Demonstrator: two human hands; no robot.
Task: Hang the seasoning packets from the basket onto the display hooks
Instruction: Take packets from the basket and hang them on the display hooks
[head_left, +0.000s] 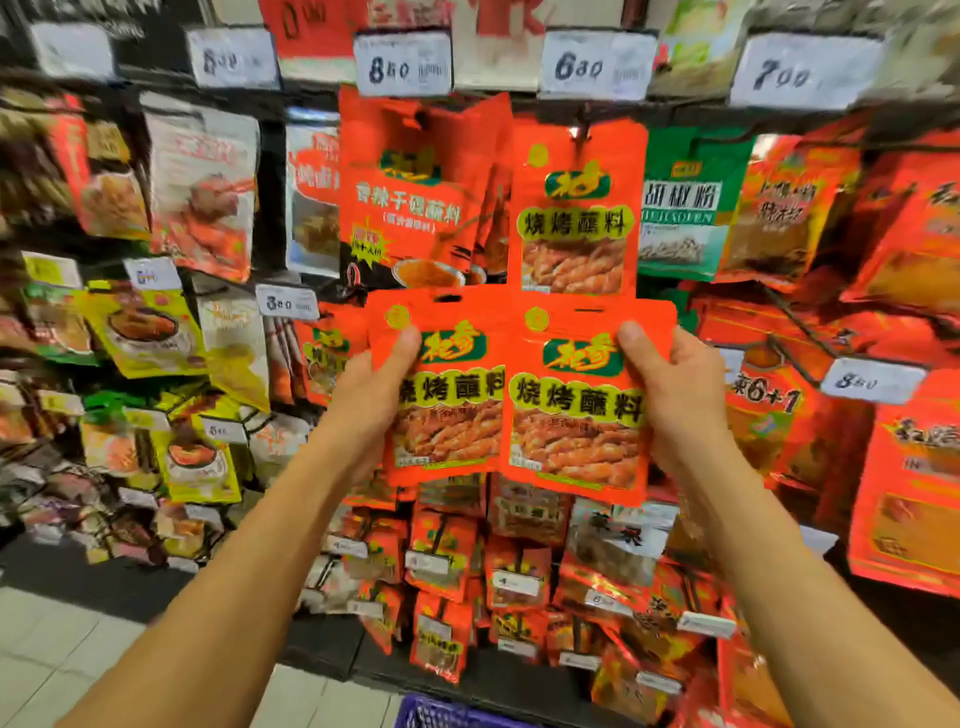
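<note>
2 packets (514, 405), perhaps more, in both hands.

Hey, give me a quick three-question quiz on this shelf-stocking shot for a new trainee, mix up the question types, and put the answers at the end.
1. True or false: the left hand is empty.
2. Multiple choice: the hanging packet that matches the packets in the right hand hangs under which price tag? A) 850 B) 680 C) 700
3. Fill in: the basket at the bottom edge of the view is coloured ____.

Key
1. False: each hand has a grip on orange packets, the left packets and the right packets, thumbs on the front.
2. B: the 680 tag sits right above it.
3. Blue.
</note>
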